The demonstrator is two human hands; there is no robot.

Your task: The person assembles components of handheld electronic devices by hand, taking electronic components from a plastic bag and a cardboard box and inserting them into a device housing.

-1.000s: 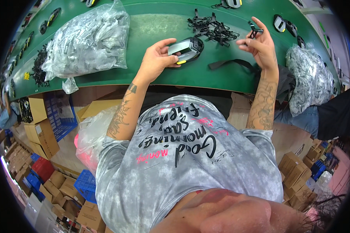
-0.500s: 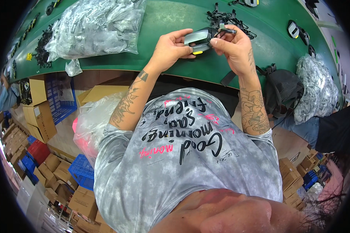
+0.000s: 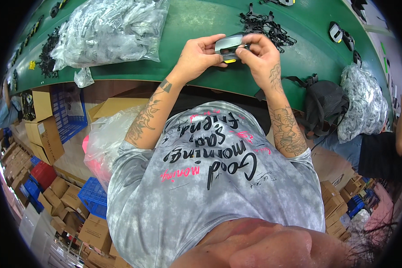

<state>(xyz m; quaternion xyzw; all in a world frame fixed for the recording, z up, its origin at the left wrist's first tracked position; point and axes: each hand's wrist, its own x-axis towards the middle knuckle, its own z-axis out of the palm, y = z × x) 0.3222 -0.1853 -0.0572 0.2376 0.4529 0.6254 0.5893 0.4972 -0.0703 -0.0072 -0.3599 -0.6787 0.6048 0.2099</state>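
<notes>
My left hand (image 3: 200,56) grips a grey and black plastic housing (image 3: 228,43) with a yellow tab on its near edge, fingers at the far side and thumb at the near side. At the housing's right end, my right hand (image 3: 260,52) is closed in a pinch on a small black plastic bracket (image 3: 241,46). The bracket is partly hidden by the fingers and lies against the open side of the housing. Just beyond my right hand, a tangled pile of similar black brackets (image 3: 272,30) rests on the green table (image 3: 196,20).
A large clear bag of plastic packets (image 3: 111,33) covers the table's left part. Grey-black housings (image 3: 336,32) lie at the right. A black mesh backpack (image 3: 324,105) and another clear bag (image 3: 362,105) sit by the right edge, near a person in black (image 3: 384,154). Cartons (image 3: 44,134) stand lower left.
My right hand has moved left and slightly down, bringing the black bracket up to the housing. My left hand has shifted slightly right with the housing. At far right, the person's arm has come into view.
</notes>
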